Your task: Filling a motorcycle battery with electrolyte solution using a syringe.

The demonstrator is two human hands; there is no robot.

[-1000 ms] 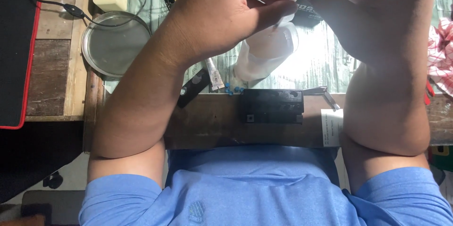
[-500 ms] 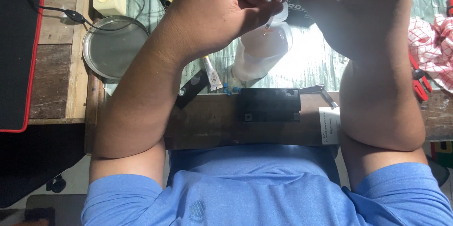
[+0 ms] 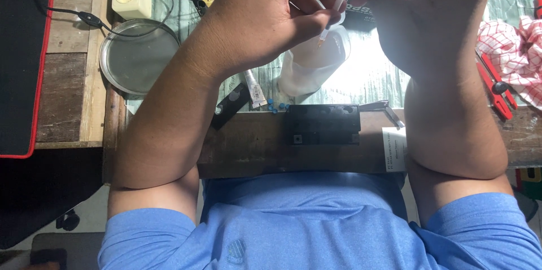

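The grip of the left hand is curled inward, its fingers pressed toward the small clear plastic syringe, though I cannot tell from this angle whether they pinch the barrel itself or something small held at the nozzle; the grip of the right hand closes over the upper end of the syringe, the fingertips folded about the plunger end near the top edge of the view; the syringe hangs tilted between the two hands, raised above the counter, its thin tip pointing down toward the translucent white plastic container that stands just below; judged from this, the step in hand is the handling of the syringe tip over the container, and the next move would call for a steady hold with one hand while the other works plunger or tip with care, since the tip is fine and the hands crowd it; outward on the counter lie a black rectangular block at the near edge, a few small blue beads beside it, a small white tube, a round glass dish to the left, red-handled pliers and a red-and-white checked cloth to the right.
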